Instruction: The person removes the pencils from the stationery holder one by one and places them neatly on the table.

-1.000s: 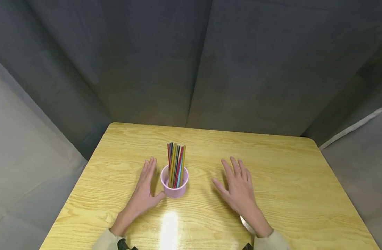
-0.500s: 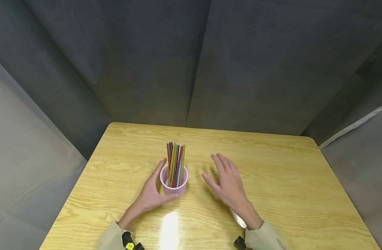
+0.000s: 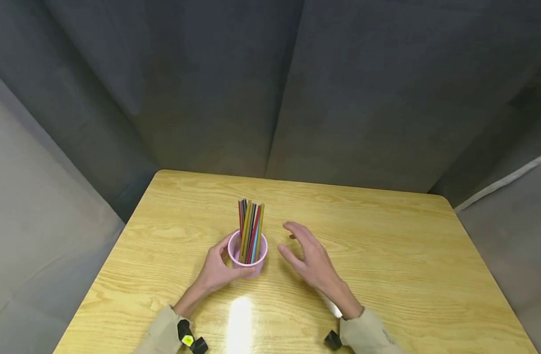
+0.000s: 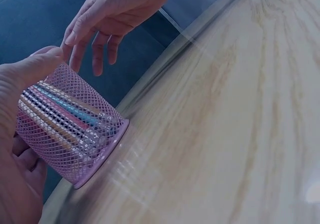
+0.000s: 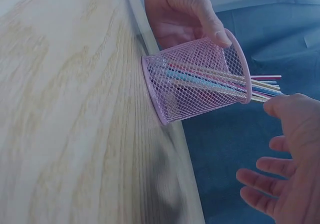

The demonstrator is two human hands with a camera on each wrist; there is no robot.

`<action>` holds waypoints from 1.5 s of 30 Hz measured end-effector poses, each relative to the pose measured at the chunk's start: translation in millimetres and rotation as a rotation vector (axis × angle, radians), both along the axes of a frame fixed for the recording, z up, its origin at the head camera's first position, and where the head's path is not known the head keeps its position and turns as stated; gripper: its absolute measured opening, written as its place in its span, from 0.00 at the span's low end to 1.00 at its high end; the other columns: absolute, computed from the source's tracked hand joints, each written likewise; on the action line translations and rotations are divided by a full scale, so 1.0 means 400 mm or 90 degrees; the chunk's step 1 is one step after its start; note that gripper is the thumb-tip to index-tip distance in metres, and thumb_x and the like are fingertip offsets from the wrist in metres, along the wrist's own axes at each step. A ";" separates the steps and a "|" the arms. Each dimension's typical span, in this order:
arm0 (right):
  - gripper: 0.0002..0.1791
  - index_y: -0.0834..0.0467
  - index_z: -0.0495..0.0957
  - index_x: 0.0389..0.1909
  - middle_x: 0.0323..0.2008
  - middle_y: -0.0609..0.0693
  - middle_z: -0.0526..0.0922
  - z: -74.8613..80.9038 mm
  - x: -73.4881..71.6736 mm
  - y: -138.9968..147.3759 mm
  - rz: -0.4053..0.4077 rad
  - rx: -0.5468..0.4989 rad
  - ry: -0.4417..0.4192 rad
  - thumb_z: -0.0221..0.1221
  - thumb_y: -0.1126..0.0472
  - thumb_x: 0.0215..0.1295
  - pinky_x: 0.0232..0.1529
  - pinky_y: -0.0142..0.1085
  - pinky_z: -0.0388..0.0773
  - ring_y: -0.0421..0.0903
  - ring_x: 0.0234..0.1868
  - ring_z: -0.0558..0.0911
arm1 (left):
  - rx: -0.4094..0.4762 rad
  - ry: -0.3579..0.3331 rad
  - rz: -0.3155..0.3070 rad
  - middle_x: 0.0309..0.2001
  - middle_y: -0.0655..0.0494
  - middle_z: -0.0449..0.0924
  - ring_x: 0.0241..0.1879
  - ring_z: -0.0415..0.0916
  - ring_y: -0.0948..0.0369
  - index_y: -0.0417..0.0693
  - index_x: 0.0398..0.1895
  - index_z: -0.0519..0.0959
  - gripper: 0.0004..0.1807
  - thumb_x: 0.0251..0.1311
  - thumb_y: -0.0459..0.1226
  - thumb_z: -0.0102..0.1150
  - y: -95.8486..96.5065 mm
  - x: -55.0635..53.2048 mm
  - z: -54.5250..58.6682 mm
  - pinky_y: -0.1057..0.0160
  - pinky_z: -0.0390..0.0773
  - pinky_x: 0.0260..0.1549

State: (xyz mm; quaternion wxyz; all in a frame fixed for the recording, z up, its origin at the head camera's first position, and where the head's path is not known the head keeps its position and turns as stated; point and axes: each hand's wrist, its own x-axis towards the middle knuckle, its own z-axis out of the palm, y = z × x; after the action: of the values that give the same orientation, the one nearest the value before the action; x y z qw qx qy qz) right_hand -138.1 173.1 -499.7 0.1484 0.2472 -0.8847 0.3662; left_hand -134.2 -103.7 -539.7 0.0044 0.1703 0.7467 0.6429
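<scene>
A pink mesh pencil cup (image 3: 248,271) stands upright on the table, left of the middle. Several pencils (image 3: 251,231) in yellow, red, black and blue lean inside it, their tops well above the rim. My left hand (image 3: 218,270) grips the cup from the left, thumb across the near side and fingers round the far side; the left wrist view shows the mesh wall (image 4: 75,124) between them. To the right of the cup my right hand (image 3: 312,258) hovers apart from it, fingers loosely bent, holding nothing. In the right wrist view its fingers (image 5: 265,181) are spread.
The light wood table (image 3: 407,265) reaches back to a dark grey curtain (image 3: 217,88). Paler cloth (image 3: 36,211) hangs at the left side. A bright light reflection lies on the tabletop near the front.
My left hand has moved right and closed its fingers round the pencil cup. The right hand has shifted left towards the cup, its fingers bending more. The cup stays in place.
</scene>
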 end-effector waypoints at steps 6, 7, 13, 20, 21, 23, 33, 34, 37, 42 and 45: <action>0.30 0.54 0.71 0.73 0.70 0.54 0.74 -0.004 -0.002 -0.003 0.023 -0.031 0.003 0.65 0.56 0.73 0.51 0.50 0.86 0.52 0.55 0.84 | 0.035 -0.001 -0.007 0.70 0.45 0.75 0.69 0.71 0.41 0.42 0.74 0.70 0.51 0.42 0.31 0.85 0.002 -0.002 -0.003 0.39 0.68 0.72; 0.30 0.54 0.71 0.73 0.71 0.55 0.73 -0.004 -0.003 -0.004 0.029 -0.038 0.004 0.64 0.57 0.73 0.50 0.49 0.86 0.52 0.55 0.84 | 0.042 0.001 -0.008 0.70 0.45 0.76 0.69 0.70 0.41 0.41 0.74 0.70 0.51 0.42 0.30 0.85 0.001 -0.002 -0.004 0.40 0.67 0.73; 0.27 0.52 0.75 0.70 0.76 0.56 0.67 0.004 -0.003 -0.004 0.050 -0.077 0.017 0.64 0.62 0.72 0.52 0.48 0.85 0.49 0.54 0.83 | 0.061 0.022 -0.012 0.68 0.42 0.77 0.67 0.73 0.40 0.39 0.72 0.72 0.49 0.42 0.30 0.84 -0.005 0.003 -0.006 0.42 0.69 0.72; 0.26 0.54 0.77 0.69 0.73 0.55 0.73 0.012 -0.007 -0.005 0.075 -0.116 0.021 0.65 0.66 0.70 0.50 0.44 0.85 0.50 0.53 0.85 | 0.049 0.030 -0.013 0.67 0.42 0.78 0.67 0.74 0.43 0.39 0.71 0.73 0.49 0.40 0.30 0.85 -0.008 0.001 -0.002 0.45 0.69 0.72; 0.27 0.54 0.77 0.69 0.72 0.55 0.74 0.012 -0.007 -0.005 0.084 -0.121 0.015 0.65 0.66 0.70 0.51 0.46 0.85 0.51 0.53 0.85 | 0.049 0.029 -0.011 0.67 0.42 0.78 0.66 0.74 0.43 0.39 0.71 0.73 0.49 0.40 0.30 0.85 -0.008 0.001 -0.001 0.45 0.69 0.72; 0.27 0.55 0.77 0.69 0.71 0.55 0.75 0.013 -0.007 -0.006 0.099 -0.130 -0.001 0.65 0.67 0.70 0.51 0.49 0.86 0.52 0.55 0.85 | 0.052 0.028 -0.008 0.66 0.41 0.78 0.66 0.75 0.42 0.38 0.71 0.73 0.49 0.40 0.30 0.85 -0.006 0.003 -0.001 0.44 0.70 0.72; 0.29 0.58 0.77 0.68 0.68 0.55 0.79 0.009 -0.020 -0.017 0.127 -0.134 -0.041 0.67 0.68 0.67 0.51 0.48 0.82 0.51 0.59 0.78 | 0.049 0.026 -0.007 0.67 0.42 0.79 0.65 0.76 0.43 0.39 0.71 0.73 0.48 0.41 0.32 0.85 -0.001 0.006 -0.005 0.46 0.72 0.70; 0.29 0.57 0.77 0.69 0.68 0.54 0.79 0.010 -0.024 -0.020 0.131 -0.130 -0.043 0.67 0.68 0.67 0.51 0.47 0.81 0.50 0.59 0.77 | 0.051 0.026 -0.008 0.67 0.43 0.78 0.65 0.75 0.42 0.39 0.71 0.73 0.48 0.41 0.32 0.85 -0.001 0.006 -0.006 0.45 0.72 0.70; 0.28 0.56 0.76 0.69 0.69 0.53 0.78 0.010 -0.030 -0.032 0.149 -0.122 -0.053 0.66 0.67 0.68 0.54 0.45 0.78 0.50 0.61 0.74 | 0.055 0.024 -0.010 0.68 0.44 0.77 0.66 0.75 0.42 0.40 0.72 0.72 0.49 0.42 0.31 0.85 -0.001 0.009 -0.006 0.44 0.72 0.70; 0.27 0.56 0.75 0.70 0.71 0.55 0.76 0.008 -0.024 -0.050 0.183 -0.118 -0.060 0.64 0.67 0.70 0.60 0.47 0.71 0.55 0.65 0.72 | 0.059 0.028 -0.012 0.70 0.42 0.75 0.68 0.73 0.41 0.39 0.74 0.70 0.49 0.44 0.30 0.84 -0.003 0.019 -0.017 0.43 0.71 0.71; 0.28 0.54 0.74 0.72 0.72 0.53 0.75 0.005 -0.017 -0.056 0.192 -0.115 -0.072 0.61 0.67 0.72 0.60 0.47 0.69 0.53 0.65 0.71 | 0.058 0.024 -0.009 0.70 0.42 0.75 0.68 0.73 0.41 0.39 0.74 0.70 0.49 0.44 0.29 0.84 -0.004 0.025 -0.024 0.43 0.70 0.71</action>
State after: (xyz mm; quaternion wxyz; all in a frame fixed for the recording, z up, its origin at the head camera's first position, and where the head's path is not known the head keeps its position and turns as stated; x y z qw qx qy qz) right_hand -144.8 150.7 -497.7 0.0635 0.3416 -0.8082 0.4755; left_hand -124.2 -105.4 -549.2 -0.0131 0.1879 0.7153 0.6729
